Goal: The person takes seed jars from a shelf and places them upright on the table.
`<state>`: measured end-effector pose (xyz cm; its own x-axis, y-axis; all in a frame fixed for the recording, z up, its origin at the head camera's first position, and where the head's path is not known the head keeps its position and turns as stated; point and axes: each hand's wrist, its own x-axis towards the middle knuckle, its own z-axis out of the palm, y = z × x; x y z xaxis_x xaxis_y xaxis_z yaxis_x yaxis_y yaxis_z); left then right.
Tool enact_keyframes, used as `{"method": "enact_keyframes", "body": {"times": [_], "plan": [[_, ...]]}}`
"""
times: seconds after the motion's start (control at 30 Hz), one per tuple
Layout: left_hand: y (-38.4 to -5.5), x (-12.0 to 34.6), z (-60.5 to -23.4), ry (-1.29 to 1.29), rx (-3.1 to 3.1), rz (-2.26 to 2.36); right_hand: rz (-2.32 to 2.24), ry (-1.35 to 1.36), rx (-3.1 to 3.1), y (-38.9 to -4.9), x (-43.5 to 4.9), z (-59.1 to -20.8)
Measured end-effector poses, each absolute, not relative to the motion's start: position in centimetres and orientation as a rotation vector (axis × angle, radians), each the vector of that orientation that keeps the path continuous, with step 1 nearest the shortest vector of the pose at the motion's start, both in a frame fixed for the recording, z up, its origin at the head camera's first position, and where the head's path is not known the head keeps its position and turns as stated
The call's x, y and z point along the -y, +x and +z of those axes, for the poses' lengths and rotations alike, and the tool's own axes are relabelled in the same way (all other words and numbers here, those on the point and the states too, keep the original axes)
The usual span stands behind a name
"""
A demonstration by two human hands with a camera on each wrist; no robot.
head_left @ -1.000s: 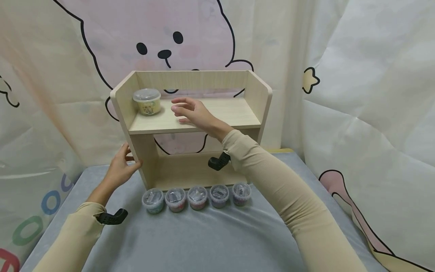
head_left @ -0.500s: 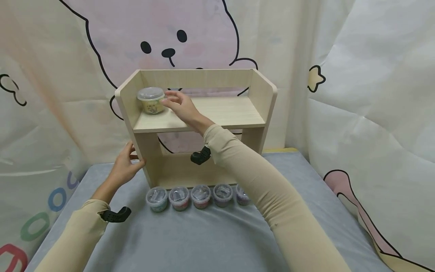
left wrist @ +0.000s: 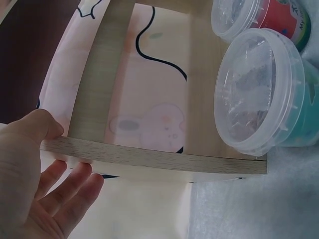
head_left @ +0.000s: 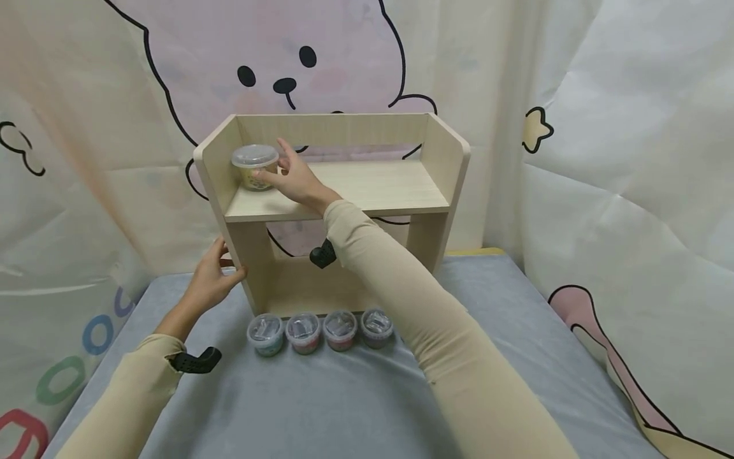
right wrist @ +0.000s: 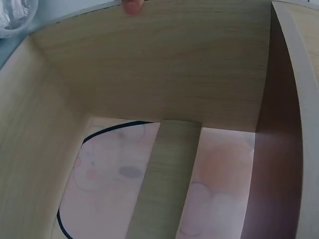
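Note:
My left hand [head_left: 209,280] pinches the front edge of the left side panel of a pale wooden shelf unit [head_left: 338,208]. In the left wrist view, its thumb [left wrist: 42,124] lies on the inner side and its fingers curl outside the panel. On the upper shelf at the left stands a lidded tub [head_left: 248,177] with a clear lid and yellowish side. My right hand [head_left: 298,185] is spread at the tub's right side, thumb overlapping its front, index finger straight up behind the lid. The right wrist view shows only the left thumb's tip [right wrist: 132,6].
Several small lidded tubs stand in a row before the unit's base, among them a teal one [head_left: 266,338] and a red one [head_left: 303,335]. My right sleeve [head_left: 424,319] crosses in front of the unit. A grey-blue cloth [head_left: 298,408] covers the table.
My right hand has moved left across the upper shelf to the yellowish tub and spread its fingers. The tub stays in place. My left hand keeps its grip on the panel.

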<state>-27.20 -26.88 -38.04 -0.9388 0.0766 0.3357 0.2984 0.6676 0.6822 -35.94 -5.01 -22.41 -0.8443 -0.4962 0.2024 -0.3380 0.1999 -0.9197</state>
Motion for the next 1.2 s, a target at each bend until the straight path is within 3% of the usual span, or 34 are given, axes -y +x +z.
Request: {"method": "enact_keyframes", "body": {"times": [0.37, 1.2], "plan": [[-27.26, 26.63, -38.13, -0.313, 2.605, -1.153, -1.718, -0.726, -2.352, -35.82, 4.64, -22.61], [-27.0, 26.72, -38.08, -0.3, 2.611, -1.141, -1.613, -0.919, -2.42, -35.09, 5.06, -22.89]]}}
